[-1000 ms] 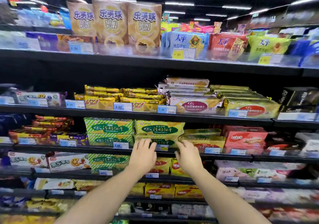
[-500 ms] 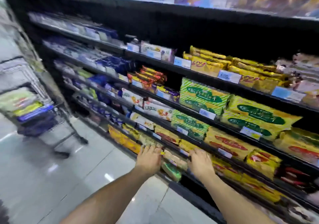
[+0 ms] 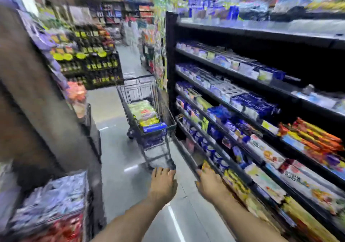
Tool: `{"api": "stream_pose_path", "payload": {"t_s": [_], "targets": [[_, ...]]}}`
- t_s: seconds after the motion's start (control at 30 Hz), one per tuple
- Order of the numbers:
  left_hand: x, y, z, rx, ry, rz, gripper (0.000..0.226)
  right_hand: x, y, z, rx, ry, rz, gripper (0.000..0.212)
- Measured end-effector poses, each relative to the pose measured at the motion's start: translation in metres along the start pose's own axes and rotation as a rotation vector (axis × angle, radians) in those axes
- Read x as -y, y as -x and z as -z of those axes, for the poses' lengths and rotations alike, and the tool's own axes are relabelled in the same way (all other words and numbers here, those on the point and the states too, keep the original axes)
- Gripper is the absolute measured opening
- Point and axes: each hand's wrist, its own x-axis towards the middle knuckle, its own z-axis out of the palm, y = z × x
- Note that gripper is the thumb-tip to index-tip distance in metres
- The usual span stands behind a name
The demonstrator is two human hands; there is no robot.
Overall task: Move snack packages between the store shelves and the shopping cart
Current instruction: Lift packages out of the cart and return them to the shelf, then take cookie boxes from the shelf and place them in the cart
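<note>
Standing in the aisle ahead, the shopping cart [image 3: 149, 118] has its long axis running away from the camera, parallel to the front edge of the store shelves [image 3: 242, 96] on the right, its far end pointing down the aisle. Its right side is just beside the shelf unit's near-left corner. Snack packages [image 3: 144, 114] lie stacked in the basket: pale green ones toward the far end, a yellow one, then a blue one [image 3: 154, 127] at the near edge, its length lying across the cart.

Both hands are held out, palms down, fingers spread and loose, holding nothing. The left hand [image 3: 163, 184] hangs over the floor [image 3: 121, 167], short of the cart's near end. The right hand [image 3: 210, 183] is close to the front edge of the lower shelves, its fingertips [image 3: 200, 172] near a yellow package [image 3: 206, 166]; blur hides whether they touch. A display bin [image 3: 52, 202] of wrapped goods fills the lower-left corner.
</note>
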Motion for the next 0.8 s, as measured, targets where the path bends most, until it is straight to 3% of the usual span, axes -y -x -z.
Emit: {"api": "stream_pose_path", "payload": {"t_s": [0.33, 0.8], "targets": [[0.132, -0.096, 0.009, -0.055, 0.089, 0.146, 0.037, 0.09, -0.174, -0.007, 0.122, 0.015, 0.122, 0.046], [0.287, -0.341, 0.065, 0.0, 0.021, 0.252, 0.04, 0.147, -0.491, 0.019, 0.22, 0.029, 0.293, 0.051]]}}
